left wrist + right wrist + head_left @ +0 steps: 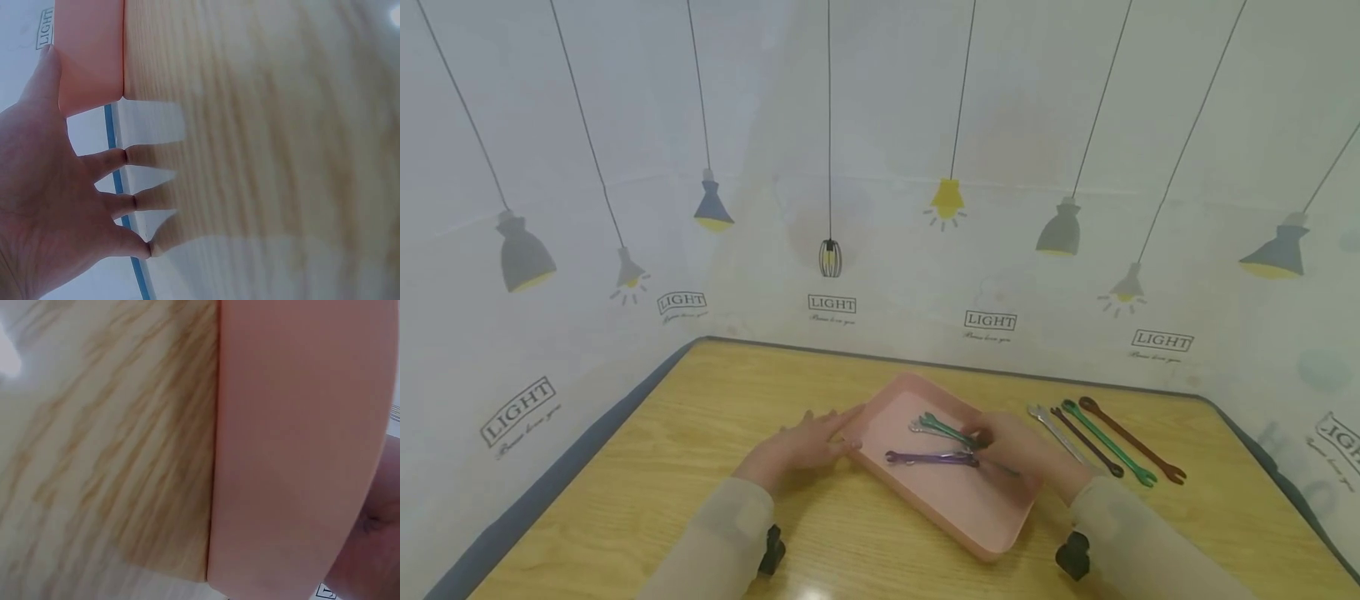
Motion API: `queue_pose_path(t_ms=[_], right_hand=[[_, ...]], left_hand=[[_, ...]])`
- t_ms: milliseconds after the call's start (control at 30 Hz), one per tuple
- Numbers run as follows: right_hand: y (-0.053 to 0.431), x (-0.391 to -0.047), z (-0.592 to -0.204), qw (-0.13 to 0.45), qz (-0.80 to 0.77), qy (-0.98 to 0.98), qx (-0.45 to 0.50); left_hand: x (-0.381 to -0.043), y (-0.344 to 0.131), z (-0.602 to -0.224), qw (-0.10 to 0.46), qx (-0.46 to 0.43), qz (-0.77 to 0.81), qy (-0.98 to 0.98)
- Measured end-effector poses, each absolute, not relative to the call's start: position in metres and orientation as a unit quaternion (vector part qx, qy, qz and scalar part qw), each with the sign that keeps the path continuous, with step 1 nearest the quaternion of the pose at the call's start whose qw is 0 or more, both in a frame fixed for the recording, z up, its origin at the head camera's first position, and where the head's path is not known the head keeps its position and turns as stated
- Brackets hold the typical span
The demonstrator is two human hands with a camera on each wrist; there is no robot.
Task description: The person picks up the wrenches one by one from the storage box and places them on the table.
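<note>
A pink tray (917,492) lies at an angle on the table, with several combination wrenches inside. My left hand (801,450) is spread at the tray's left side, thumb and forefinger along its wall; in the left wrist view, the other fingertips of this hand (69,194) rest on the tabletop. Over the tray's right side, my right hand (1018,450) reaches in, its curled fingers gripping the right end of a green wrench (943,427). Beside that lies a purple wrench (925,458). The tray wall (294,444) hides most of the right hand in the right wrist view.
To the right of the tray, a silver wrench (1060,433), a dark wrench (1086,442), a green wrench (1108,442) and a reddish-brown wrench (1131,440) lie side by side on the wooden table (700,417). A lamp-printed curtain (895,250) surrounds the table's back and sides.
</note>
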State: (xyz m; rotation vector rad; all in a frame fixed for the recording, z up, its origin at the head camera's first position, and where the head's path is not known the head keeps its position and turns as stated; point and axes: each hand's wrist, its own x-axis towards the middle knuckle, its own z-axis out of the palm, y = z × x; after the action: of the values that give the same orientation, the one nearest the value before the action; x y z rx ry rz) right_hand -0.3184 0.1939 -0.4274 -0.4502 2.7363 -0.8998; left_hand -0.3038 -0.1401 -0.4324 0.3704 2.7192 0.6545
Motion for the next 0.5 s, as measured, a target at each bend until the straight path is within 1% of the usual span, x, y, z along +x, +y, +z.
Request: queue_pose_path(t_ms=[267,500], right_hand=[[0.1922,-0.3169,-0.4301,0.081,-0.247,0.947,-0.189],[0.1920,-0.3134,-0.4294,0.084,-0.245,0.948,-0.185]], left_hand=[[-0.3037,-0.1406,-0.4322,0.157,0.135,0.225,0.952],[-0.3057,-0.1418,-0.4340,0.161,0.141,0.226,0.950]])
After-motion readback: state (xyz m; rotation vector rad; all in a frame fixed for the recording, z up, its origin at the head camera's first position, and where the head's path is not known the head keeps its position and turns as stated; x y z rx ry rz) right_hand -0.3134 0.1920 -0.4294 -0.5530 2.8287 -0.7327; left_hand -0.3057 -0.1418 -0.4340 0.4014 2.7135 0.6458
